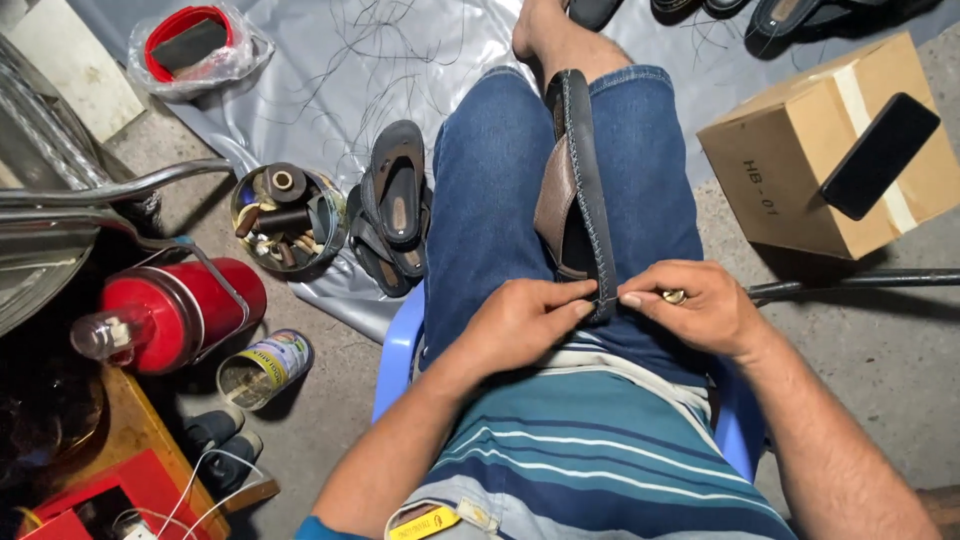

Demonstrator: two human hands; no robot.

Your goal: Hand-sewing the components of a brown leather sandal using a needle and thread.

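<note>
A dark sandal (578, 180) with a brown strap lies on edge between my knees, its stitched rim facing up. My left hand (520, 322) pinches the near end of the sole from the left. My right hand (695, 305) meets it from the right, fingertips on the same end, with a small metal tool or ring showing between its fingers. I sit on a blue plastic chair (398, 350) in blue jeans and a striped shirt.
A pile of dark sandals (392, 210) lies on the grey sheet at my left, beside a tin of spools and tools (285, 218). A red flask (180, 310) and an open can (262, 368) stand further left. At my right, a black phone (878, 155) leans on a cardboard box (800, 160).
</note>
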